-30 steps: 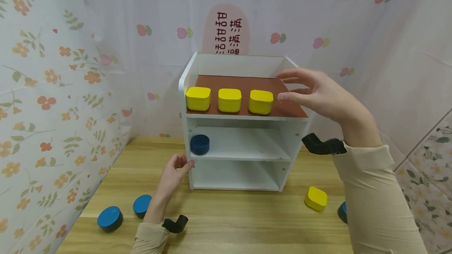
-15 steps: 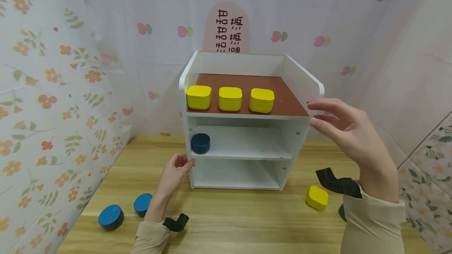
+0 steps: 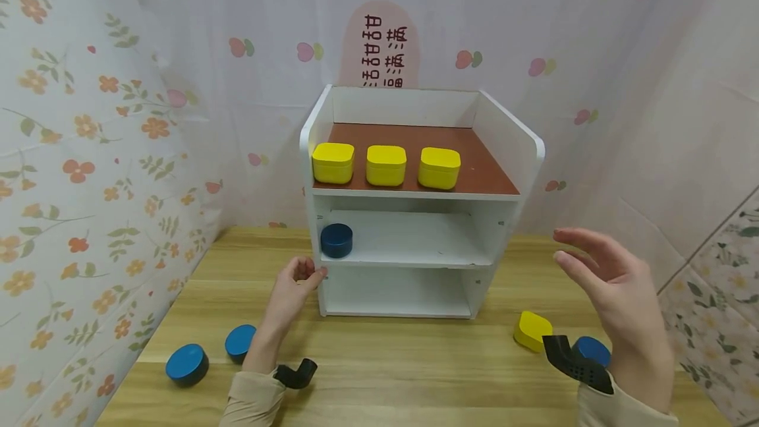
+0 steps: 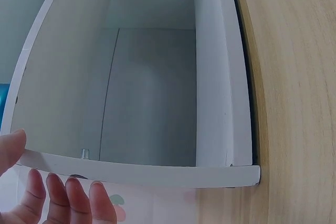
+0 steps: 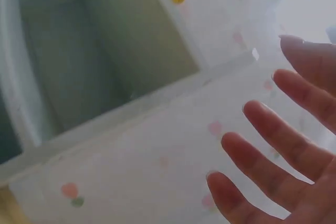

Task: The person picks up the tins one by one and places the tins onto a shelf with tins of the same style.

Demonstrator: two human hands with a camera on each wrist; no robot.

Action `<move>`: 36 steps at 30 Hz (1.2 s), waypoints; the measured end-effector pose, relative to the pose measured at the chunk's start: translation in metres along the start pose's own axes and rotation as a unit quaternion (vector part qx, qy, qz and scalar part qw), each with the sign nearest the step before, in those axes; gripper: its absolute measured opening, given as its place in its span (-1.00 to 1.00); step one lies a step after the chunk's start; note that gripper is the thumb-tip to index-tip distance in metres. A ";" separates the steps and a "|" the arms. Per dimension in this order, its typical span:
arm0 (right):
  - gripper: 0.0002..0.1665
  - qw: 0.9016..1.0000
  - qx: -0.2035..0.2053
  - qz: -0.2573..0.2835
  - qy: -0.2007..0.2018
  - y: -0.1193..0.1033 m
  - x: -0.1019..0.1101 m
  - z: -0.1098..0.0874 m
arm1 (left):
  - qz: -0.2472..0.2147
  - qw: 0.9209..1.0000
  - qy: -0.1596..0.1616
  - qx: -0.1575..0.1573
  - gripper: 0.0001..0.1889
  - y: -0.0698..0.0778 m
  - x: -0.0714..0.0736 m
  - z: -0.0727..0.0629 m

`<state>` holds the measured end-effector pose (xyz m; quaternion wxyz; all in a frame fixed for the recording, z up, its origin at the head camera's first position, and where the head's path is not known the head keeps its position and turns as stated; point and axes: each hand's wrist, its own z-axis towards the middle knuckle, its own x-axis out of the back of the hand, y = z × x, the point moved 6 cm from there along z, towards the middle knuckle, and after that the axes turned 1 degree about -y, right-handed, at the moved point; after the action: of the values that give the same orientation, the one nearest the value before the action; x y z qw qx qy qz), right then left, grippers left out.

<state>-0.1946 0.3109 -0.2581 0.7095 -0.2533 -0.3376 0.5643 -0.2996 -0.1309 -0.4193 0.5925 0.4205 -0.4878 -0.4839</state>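
A small white shelf unit (image 3: 423,194) stands on the table, its top board brown. Three yellow rounded-square boxes (image 3: 386,165) sit in a row along the top's front. One dark blue round tin (image 3: 336,240) is on the middle shelf at the left. My left hand (image 3: 290,295) holds the unit's left side panel (image 4: 142,172), the thumb at its front edge and the fingers along the outside. My right hand (image 3: 622,302) hangs in the air right of the unit, fingers spread and holding nothing. Below and left of it lie a yellow box (image 3: 532,331) and a blue round tin (image 3: 593,350).
Two more blue round tins, one nearer the front (image 3: 187,364) and one beside the left wrist (image 3: 240,342), lie on the wooden table (image 3: 415,374). Patterned cloth (image 3: 255,117) hangs behind and at both sides. Each wrist wears a black mount (image 3: 295,374).
My right hand has moved from the top shelf's right end, down and to the right, above the table. The left hand stays on the side panel. The boxes have not moved.
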 end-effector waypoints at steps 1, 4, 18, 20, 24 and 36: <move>-0.55 1.000 -0.006 -0.007 0.014 0.006 0.003 -0.005 | 0.000 1.000 0.000 -0.001 -0.74 0.000 0.000 0.000; -0.59 0.995 -0.035 -0.074 0.056 0.024 0.011 -0.018 | -0.001 1.000 -0.002 -0.001 -0.74 0.000 -0.001 0.000; -0.58 0.948 -0.226 -0.193 0.115 0.094 0.031 -0.070 | -0.003 1.000 0.000 -0.006 -0.74 0.002 -0.001 -0.001; -0.55 0.946 -0.237 -0.188 0.113 0.102 0.031 -0.075 | -0.004 1.000 0.000 -0.006 -0.74 0.003 -0.001 -0.001; -0.47 0.946 -0.237 -0.205 0.084 0.115 0.031 -0.077 | -0.004 1.000 0.000 -0.003 -0.73 0.004 -0.001 -0.002; -0.30 0.932 -0.284 -0.226 0.010 0.151 0.032 -0.086 | -0.001 1.000 -0.003 0.001 -0.74 0.000 0.000 -0.002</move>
<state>-0.2198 0.3788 -0.4186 0.7204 -0.3663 -0.5250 0.2669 -0.2976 -0.1311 -0.4200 0.5903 0.4200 -0.4899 -0.4849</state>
